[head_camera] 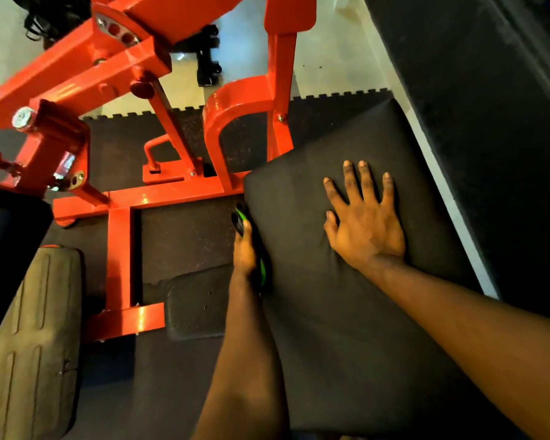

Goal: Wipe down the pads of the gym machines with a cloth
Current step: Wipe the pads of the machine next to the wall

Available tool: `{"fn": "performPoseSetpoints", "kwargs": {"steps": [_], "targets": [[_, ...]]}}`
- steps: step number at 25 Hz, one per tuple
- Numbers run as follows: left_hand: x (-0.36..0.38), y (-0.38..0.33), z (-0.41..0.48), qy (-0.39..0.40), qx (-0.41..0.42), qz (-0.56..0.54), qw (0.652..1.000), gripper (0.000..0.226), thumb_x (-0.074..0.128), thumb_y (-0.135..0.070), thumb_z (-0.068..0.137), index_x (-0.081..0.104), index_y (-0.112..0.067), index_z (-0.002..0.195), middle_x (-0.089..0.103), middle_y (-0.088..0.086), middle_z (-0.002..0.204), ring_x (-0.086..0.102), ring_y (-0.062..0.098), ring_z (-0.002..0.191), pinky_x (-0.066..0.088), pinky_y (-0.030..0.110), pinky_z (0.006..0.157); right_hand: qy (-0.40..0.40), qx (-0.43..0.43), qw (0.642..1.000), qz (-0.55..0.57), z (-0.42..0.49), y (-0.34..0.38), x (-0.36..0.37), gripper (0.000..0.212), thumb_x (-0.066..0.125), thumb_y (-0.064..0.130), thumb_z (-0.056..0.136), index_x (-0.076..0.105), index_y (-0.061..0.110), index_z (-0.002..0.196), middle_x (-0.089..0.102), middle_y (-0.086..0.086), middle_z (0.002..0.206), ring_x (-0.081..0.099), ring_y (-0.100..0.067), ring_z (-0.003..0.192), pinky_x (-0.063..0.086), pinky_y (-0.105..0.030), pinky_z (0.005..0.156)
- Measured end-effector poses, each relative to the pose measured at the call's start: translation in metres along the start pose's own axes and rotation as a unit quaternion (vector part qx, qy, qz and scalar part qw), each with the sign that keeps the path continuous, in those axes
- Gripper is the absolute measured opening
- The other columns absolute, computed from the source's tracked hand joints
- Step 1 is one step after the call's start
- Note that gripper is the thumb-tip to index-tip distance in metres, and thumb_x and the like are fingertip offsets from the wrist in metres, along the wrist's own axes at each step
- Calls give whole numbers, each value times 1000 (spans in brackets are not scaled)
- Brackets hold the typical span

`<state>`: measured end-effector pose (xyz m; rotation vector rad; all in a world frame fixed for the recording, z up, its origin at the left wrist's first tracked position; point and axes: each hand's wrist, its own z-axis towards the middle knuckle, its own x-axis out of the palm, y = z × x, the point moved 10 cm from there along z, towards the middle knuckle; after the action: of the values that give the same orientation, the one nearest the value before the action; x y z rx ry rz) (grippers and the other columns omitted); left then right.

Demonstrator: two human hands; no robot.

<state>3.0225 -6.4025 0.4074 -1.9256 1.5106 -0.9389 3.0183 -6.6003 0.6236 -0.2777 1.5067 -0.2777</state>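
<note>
One large black padded vinyl seat pad [346,281] at centre-right. Right hand [365,227] flat on top, grip apart, five fingers spread. Left hand [245,246] at nine o'clock edge, grip clamped on one black-and-green cloth [240,219]. One orange steel machine frame [121,198] at ten o'clock.

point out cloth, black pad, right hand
cloth [262,270]: head view, green edge showing beside the left hand.
black pad [302,198]: head view, bare top surface near its far-left corner.
right hand [367,228]: head view, back of the hand.

Cloth [262,271] mostly hidden beside pad [299,192]
</note>
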Motion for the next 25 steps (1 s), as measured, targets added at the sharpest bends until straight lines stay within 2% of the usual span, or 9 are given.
{"fn": "performPoseSetpoints", "kwargs": {"steps": [3,6,8,11,14,18,20,23,25], "targets": [[-16,68,-30,31,-51,-99,993,86,77,-65,72,54,-23,144,61,5,140,55,26,131,38,55,114,11,4,1000,-10,0,1,1,63,37,46,98,29,26,157,17,-16,166,12,-37,153,12,-64,118],[-49,90,-25,-9,-79,5,997,101,78,-77,62,58,-17,141,65,5,135,59,25,127,40,51,114,8,0,1000,-10,1,1,2,63,38,46,98,29,26,157,17,-16,166,12,-37,153,12,-64,118],[-34,42,-17,9,-43,53,998,83,66,-72,79,59,-15,139,67,4,130,64,21,117,51,43,102,6,0,1000,-12,1,1,2,63,37,46,98,29,26,158,17,-16,166,12,-36,153,12,-64,118],[-12,-20,11,-27,14,37,999,42,48,-39,104,54,-18,140,66,2,124,65,15,105,54,29,83,0,-3,1000,-11,1,1,4,63,35,47,99,26,26,158,15,-16,166,10,-37,153,12,-64,119],[-9,-27,23,-54,19,30,998,63,55,-54,92,47,-24,147,59,4,137,56,24,127,47,39,105,-2,-5,1000,-17,-1,1,4,64,34,47,99,24,26,159,14,-17,166,10,-37,153,12,-64,119],[-1,-13,-34,-38,10,10,999,49,38,-34,109,38,-12,152,49,-1,138,46,14,122,45,9,77,-6,-8,1000,-18,0,2,2,64,35,47,99,25,26,159,15,-18,166,11,-38,153,12,-65,118],[-11,20,-57,-42,-19,14,999,50,41,-44,106,43,-20,151,51,-3,142,48,11,122,45,16,89,-2,-7,1000,-24,0,3,2,65,36,47,98,27,25,158,16,-19,165,12,-39,152,13,-66,118],[-52,100,-83,-54,-44,26,997,62,58,-80,79,58,-47,131,62,-5,136,59,18,122,44,47,110,8,-11,1000,-25,0,5,0,64,37,46,97,29,24,157,18,-21,164,13,-41,152,13,-68,117],[-57,118,-128,-52,-88,29,994,43,54,-55,98,55,-35,136,65,3,130,65,19,109,52,43,97,14,-14,1000,-21,-1,5,-1,64,39,44,97,31,23,157,19,-22,164,13,-43,151,12,-69,117]]}}
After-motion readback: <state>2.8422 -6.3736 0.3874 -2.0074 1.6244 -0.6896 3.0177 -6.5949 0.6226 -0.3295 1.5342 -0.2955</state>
